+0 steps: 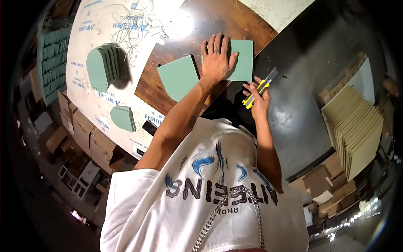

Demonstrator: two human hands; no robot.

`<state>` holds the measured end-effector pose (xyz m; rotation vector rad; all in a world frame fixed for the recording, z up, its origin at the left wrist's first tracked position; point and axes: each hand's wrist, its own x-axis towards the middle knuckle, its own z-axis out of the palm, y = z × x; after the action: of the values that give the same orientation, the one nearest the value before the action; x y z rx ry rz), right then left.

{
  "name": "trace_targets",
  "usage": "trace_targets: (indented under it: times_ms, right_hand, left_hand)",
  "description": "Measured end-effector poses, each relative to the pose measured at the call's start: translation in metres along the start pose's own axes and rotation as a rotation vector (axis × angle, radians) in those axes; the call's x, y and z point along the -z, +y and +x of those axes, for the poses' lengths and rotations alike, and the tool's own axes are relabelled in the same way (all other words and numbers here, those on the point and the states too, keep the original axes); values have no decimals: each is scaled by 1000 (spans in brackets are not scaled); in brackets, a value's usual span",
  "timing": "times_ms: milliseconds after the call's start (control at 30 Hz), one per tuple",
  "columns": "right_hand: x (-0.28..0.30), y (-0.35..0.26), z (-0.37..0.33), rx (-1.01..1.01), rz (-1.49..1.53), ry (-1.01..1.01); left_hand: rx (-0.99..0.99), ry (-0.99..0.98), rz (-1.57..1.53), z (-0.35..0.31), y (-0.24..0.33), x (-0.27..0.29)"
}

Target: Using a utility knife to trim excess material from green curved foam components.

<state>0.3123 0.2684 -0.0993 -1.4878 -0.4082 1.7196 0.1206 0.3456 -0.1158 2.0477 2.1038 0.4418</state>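
Note:
My left hand (216, 59) lies flat with fingers spread on a green square sheet (243, 59), pressing it to the brown wooden board (252, 23). In my right hand (261, 103) is a yellow utility knife (264, 86), its clear-grey tip end pointing up and away, just off the sheet's near right corner. Left of my left hand, another green piece (179, 77) with a rounded near edge rests on the board, partly beside my forearm.
Farther left, a stack of rounded green pieces (97, 69) and a smaller stack (121, 118) sit on the printed white sheet. Loose string (136, 27) tangles behind them. A dark phone-like object (149, 127) lies near my left arm. Cream panels (354, 130) stand stacked at right.

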Motion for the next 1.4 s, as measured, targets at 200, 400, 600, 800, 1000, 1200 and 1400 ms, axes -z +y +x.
trace_targets:
  times_ms: [200,400,600,800,1000,1200,1400]
  right_hand:
    - [-17,31,1,291,-333,149]
    - [-17,25,-14,364,-477,154]
    - [-17,13,9,308,-221,149]
    - [-36,-7,16,301,-104,133]
    - [-71,-36,37,329,-121,-10]
    - [-68,77,-6,323,-778,-49]
    - [-81,49,-48,111,-312,-97]
  left_hand:
    - [13,69,10,-1,-1,-5]
    - [0,116,-29,-4,-3,-6]
    - [194,173,-207,-41,-14,32]
    - [761,108,-162,-120,-73,65]
    - [723,27,-230,-98,-100,75]
    - [437,26,-281,-105,-84,65]
    - [680,-317,-1163,-113,-99,68]
